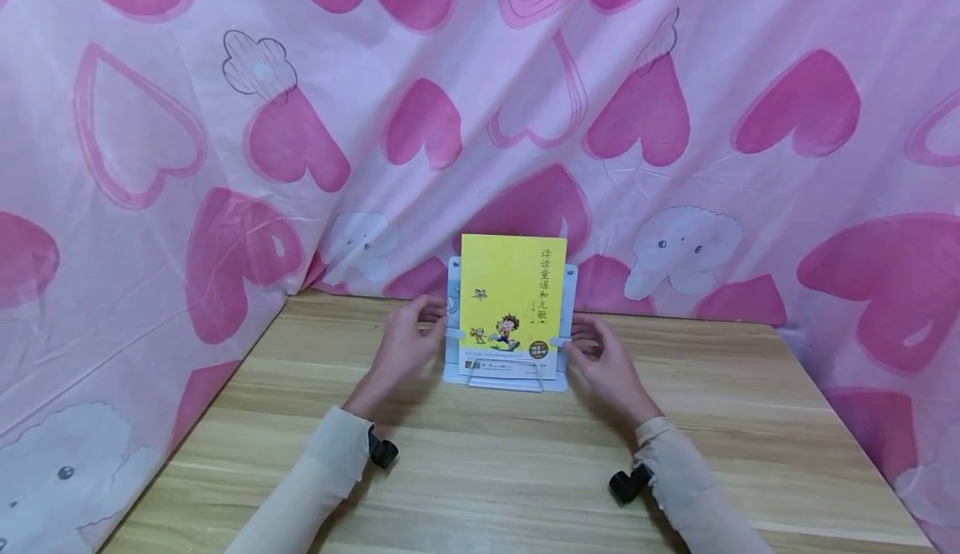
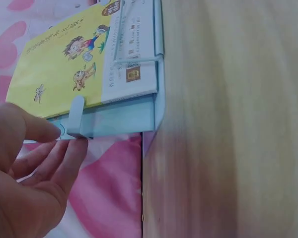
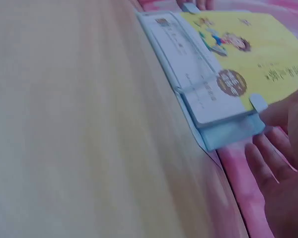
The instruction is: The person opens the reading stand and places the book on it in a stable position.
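Observation:
A yellow picture book [image 1: 502, 296] with a white lower band stands upright, leaning back on a pale blue book stand [image 1: 452, 362]. A wire bar [image 1: 506, 388] crosses the book's bottom front, and small side clips [image 2: 76, 115] reach over its edges. My left hand [image 1: 405, 341] holds the stand's left edge, thumb in front by the clip and fingers behind. On the opposite side, my right hand [image 1: 609, 371] pinches the right edge; its thumb [image 3: 278, 113] lies at the right clip [image 3: 258, 102] with the other fingers behind the stand.
The stand rests near the back of a wood-grain table [image 1: 487, 471]. Behind and left of it hangs a pink curtain [image 1: 510, 79] printed with hearts. Each wrist wears a small black camera [image 1: 630, 484].

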`<action>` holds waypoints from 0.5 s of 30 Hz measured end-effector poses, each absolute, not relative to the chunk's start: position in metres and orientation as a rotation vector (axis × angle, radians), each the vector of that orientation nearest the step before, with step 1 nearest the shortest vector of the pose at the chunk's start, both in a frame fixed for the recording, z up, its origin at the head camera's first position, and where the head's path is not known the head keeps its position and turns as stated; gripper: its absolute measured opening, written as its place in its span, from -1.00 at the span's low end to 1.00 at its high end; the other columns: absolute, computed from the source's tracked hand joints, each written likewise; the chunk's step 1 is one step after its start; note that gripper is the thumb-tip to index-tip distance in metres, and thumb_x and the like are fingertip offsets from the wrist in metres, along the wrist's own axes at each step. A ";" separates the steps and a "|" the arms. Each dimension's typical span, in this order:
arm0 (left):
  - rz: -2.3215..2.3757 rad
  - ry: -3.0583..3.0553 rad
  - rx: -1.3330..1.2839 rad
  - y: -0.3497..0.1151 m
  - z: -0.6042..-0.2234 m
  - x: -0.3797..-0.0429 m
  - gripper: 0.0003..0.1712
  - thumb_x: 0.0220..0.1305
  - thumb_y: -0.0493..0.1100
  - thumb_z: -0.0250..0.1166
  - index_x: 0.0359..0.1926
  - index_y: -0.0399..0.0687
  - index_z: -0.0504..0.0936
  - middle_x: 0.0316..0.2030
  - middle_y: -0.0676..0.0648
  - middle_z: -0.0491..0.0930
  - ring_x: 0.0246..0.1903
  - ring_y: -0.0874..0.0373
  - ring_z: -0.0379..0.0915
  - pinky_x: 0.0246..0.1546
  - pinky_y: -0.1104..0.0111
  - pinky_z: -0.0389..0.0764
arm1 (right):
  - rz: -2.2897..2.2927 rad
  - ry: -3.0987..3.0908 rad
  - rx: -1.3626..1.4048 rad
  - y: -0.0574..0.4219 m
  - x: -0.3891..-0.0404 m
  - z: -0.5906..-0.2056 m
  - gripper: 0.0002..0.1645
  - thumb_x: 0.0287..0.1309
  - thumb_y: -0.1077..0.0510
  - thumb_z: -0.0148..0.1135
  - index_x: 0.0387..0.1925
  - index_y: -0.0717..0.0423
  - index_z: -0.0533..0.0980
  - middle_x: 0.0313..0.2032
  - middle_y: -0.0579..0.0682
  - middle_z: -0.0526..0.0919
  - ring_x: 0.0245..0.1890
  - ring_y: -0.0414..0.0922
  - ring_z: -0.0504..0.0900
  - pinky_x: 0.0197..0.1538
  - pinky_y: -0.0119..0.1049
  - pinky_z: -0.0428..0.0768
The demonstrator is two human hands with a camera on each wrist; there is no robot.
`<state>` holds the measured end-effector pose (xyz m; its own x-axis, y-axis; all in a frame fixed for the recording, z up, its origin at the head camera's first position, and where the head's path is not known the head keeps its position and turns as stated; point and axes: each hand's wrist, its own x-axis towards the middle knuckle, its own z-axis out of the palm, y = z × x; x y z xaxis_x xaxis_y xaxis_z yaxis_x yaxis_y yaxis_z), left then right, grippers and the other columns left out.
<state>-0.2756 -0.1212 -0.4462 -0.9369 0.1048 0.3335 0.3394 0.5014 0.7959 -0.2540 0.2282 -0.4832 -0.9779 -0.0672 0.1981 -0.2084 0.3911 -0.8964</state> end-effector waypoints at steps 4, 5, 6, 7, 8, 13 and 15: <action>-1.502 -2.495 -0.501 -0.113 -0.451 -0.273 -0.50 0.47 -0.35 0.35 0.38 -0.19 0.60 0.15 -0.17 0.69 0.16 -0.05 0.70 0.11 0.24 0.81 | 1.761 -2.525 0.227 0.248 -0.256 -0.481 -0.41 0.47 0.08 0.39 0.41 -0.04 0.42 0.26 0.03 0.58 0.26 0.01 0.61 0.28 -0.42 0.64; -1.524 -2.495 -0.523 -0.111 -0.453 -0.272 -0.47 0.46 -0.36 0.35 0.41 -0.18 0.57 0.18 -0.17 0.67 0.19 -0.05 0.68 0.13 0.25 0.80 | 1.792 -2.523 0.228 0.252 -0.257 -0.481 -0.42 0.47 0.08 0.40 0.40 -0.02 0.42 0.26 0.05 0.58 0.27 0.02 0.60 0.28 -0.42 0.64; -1.548 -2.493 -0.545 -0.110 -0.454 -0.272 -0.44 0.47 -0.36 0.35 0.44 -0.18 0.55 0.20 -0.18 0.64 0.21 -0.06 0.67 0.14 0.27 0.79 | 1.806 -2.528 0.234 0.256 -0.257 -0.480 -0.42 0.47 0.07 0.40 0.39 0.01 0.42 0.27 0.06 0.57 0.28 0.03 0.60 0.28 -0.43 0.63; -1.568 -2.491 -0.559 -0.109 -0.455 -0.271 -0.42 0.47 -0.36 0.35 0.46 -0.18 0.53 0.22 -0.18 0.62 0.23 -0.07 0.65 0.16 0.27 0.78 | 1.819 -2.533 0.234 0.260 -0.258 -0.480 -0.43 0.46 0.07 0.41 0.38 0.02 0.43 0.27 0.07 0.58 0.29 0.03 0.60 0.28 -0.43 0.64; -1.587 -2.492 -0.563 -0.107 -0.456 -0.271 -0.41 0.47 -0.36 0.35 0.47 -0.18 0.52 0.23 -0.18 0.60 0.25 -0.07 0.64 0.17 0.28 0.77 | 1.835 -2.535 0.235 0.262 -0.258 -0.479 -0.43 0.46 0.07 0.41 0.37 0.03 0.43 0.27 0.08 0.58 0.29 0.04 0.60 0.27 -0.43 0.64; -1.644 -2.501 -0.543 -0.106 -0.460 -0.269 -0.41 0.49 -0.35 0.33 0.49 -0.13 0.50 0.26 -0.12 0.57 0.29 -0.07 0.61 0.20 0.29 0.75 | 1.827 -2.555 0.281 0.268 -0.260 -0.478 -0.44 0.45 0.09 0.42 0.35 0.10 0.44 0.26 0.14 0.61 0.28 0.08 0.60 0.26 -0.41 0.66; -1.646 -2.503 -0.533 -0.108 -0.459 -0.269 -0.42 0.50 -0.35 0.31 0.49 -0.13 0.50 0.27 -0.11 0.57 0.29 -0.07 0.61 0.20 0.27 0.76 | 1.814 -2.575 0.284 0.267 -0.260 -0.476 -0.42 0.46 0.04 0.42 0.38 0.05 0.44 0.26 0.11 0.61 0.29 0.07 0.60 0.29 -0.37 0.65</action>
